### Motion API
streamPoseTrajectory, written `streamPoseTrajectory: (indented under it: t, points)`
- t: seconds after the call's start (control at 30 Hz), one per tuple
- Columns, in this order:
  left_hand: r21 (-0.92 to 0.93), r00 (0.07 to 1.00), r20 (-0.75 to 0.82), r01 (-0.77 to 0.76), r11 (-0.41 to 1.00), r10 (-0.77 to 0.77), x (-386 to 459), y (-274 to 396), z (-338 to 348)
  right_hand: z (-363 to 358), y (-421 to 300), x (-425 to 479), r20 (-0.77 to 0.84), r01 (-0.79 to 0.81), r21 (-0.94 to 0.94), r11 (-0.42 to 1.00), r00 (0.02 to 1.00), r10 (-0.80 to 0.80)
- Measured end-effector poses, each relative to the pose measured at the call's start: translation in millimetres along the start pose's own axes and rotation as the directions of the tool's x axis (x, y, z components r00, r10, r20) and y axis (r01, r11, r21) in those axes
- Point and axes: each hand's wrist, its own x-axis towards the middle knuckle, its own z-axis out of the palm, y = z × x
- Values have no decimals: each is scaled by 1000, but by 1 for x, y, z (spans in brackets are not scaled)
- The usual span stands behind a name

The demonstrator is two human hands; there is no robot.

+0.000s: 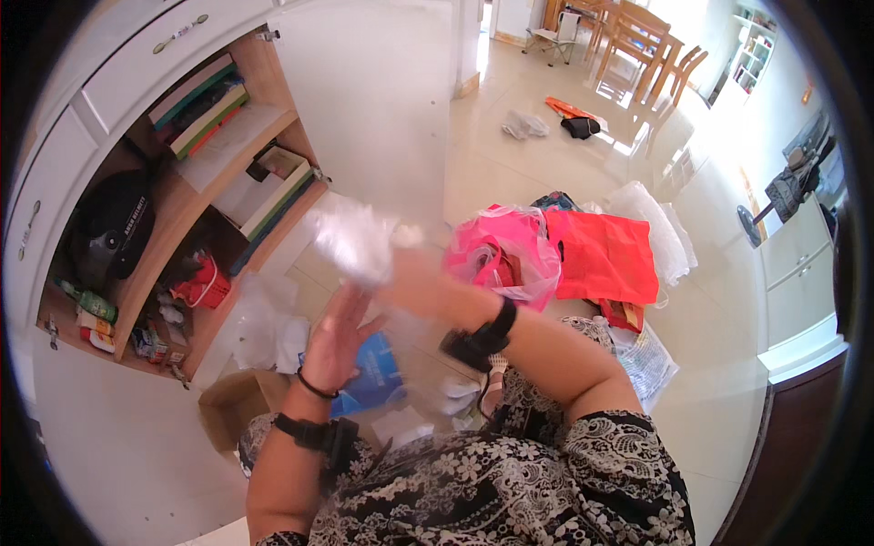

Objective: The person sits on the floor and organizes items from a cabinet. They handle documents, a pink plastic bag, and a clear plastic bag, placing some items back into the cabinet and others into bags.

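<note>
A crumpled white plastic bag (351, 239), blurred by motion, is in my right hand (416, 280). My left hand (338, 334) is just below it, palm turned up and fingers spread; whether the fingertips touch the bag cannot be told. On the floor under my hands lies a blue printed package (372, 375). An opened cardboard box (239, 403) stands left of it, with clear plastic bags (263, 321) behind. To the right of my right hand sit a pink plastic bag (502, 249) with things inside and a flat red bag (608, 256).
An open cabinet at left has wooden shelves (225, 177) with a black helmet (113, 228), a red basket (208, 283), a green bottle (95, 304) and several boxes. Its white door (369, 102) stands ajar ahead. Bubble wrap (655, 228) lies right; wooden chairs (635, 34) are farther off.
</note>
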Motion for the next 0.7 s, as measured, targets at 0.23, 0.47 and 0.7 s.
streamPoseTrajectory:
  t: [0.23, 0.47, 0.7]
  points:
    - [223, 967, -180, 216, 950, -178, 8, -1, 7, -189, -32, 33, -386, -435, -591, 679, 892, 236]
    - [323, 881, -333, 442, 837, -337, 9, -16, -17, -157, 95, 0, -64, -323, -867, 380, 829, 556]
    - [388, 854, -271, 519, 762, -444, 4, -23, -20, -143, 62, 16, 254, -450, -572, 686, 697, 670]
